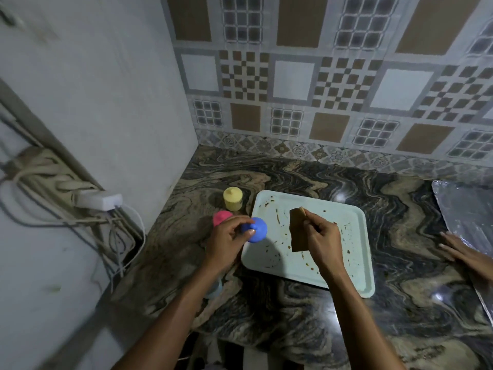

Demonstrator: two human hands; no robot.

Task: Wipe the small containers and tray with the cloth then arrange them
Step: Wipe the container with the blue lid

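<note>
A person's left hand (229,236) curls its fingertips round a small blue container (257,231) over the left edge of a stained pale tray (346,217). The right hand (322,239), just to its right, pinches a folded brown cloth (297,231). A pink container (221,218) and a yellow container (233,200) stand just beyond the left knuckles. The blue pot looks light, rigid and smooth, probably best gripped round its sides, leaving the top free for the cloth.
</note>
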